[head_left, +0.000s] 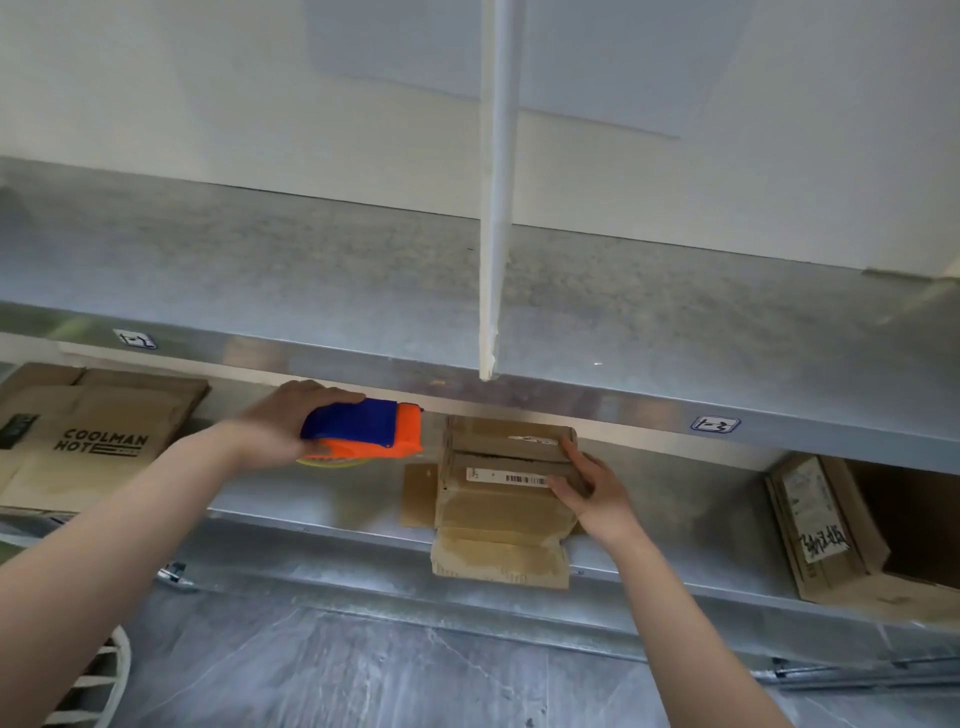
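Currently taping up the small box. It sits on the lower shelf, roughly mid-span, with its near flap hanging over the shelf's front edge. Left hand has its fingers wrapped round the tape dispenser, held just left of the box and not touching it. Right hand holds the box's right top edge, thumb over the barcode label.

To do it well, I'd say:
- close the top seam fully first; a dark gap still shows
- keep the right hand clamping so the box can't slide
- land the tape square on the seam, then pull straight along it

Clearance:
- the upper shelf lip sits close over the box's far end, so a tall dispenser stroke could clip it
- bare shelf lies left of the box, up to the printed carton
- another carton is well apart on the right
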